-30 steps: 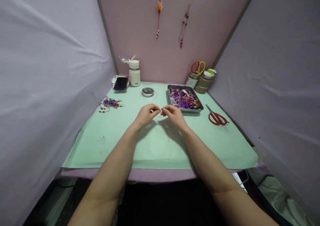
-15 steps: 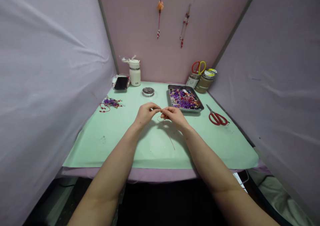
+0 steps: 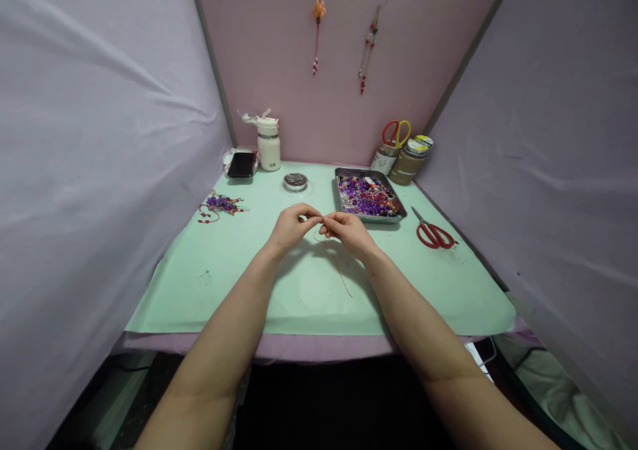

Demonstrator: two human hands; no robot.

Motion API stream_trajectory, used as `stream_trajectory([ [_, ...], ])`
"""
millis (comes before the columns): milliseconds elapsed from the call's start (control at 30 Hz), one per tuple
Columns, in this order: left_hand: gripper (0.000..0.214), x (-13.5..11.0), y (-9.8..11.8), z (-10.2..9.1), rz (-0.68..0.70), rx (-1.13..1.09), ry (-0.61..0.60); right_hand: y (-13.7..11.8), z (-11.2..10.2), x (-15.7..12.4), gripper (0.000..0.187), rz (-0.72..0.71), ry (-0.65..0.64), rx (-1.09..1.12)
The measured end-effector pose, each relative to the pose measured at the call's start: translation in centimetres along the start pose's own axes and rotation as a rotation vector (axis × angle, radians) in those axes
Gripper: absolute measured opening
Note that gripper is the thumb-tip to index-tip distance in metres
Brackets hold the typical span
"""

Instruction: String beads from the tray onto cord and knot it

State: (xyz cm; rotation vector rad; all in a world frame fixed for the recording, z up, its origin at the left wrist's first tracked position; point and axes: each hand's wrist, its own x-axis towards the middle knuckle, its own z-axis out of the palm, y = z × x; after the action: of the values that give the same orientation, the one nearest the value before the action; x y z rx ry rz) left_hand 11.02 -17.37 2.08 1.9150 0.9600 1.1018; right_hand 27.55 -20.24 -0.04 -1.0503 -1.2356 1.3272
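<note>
Pinching red cord (image 3: pixel 341 278) in left hand (image 3: pixel 290 228) and right hand (image 3: pixel 349 231) grips; likely to slip free on slackened pinch.

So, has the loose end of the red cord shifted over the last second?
Yes. The loose end of the red cord has swung nearer the front edge of the table and slightly right, judged against the red scissors, which have stayed put.

A fabric-walled craft booth: bead tray (image 3: pixel 369 196), scissors (image 3: pixel 432 232), hanging beaded cords (image 3: pixel 317 24).
</note>
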Motion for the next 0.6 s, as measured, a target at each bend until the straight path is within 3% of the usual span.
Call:
stream_trajectory([
  [600, 0.013, 0.0, 0.19, -0.09, -0.048, -0.097, 0.025, 0.01, -0.06, 0.11, 0.029, -0.024, -0.004, 0.01],
])
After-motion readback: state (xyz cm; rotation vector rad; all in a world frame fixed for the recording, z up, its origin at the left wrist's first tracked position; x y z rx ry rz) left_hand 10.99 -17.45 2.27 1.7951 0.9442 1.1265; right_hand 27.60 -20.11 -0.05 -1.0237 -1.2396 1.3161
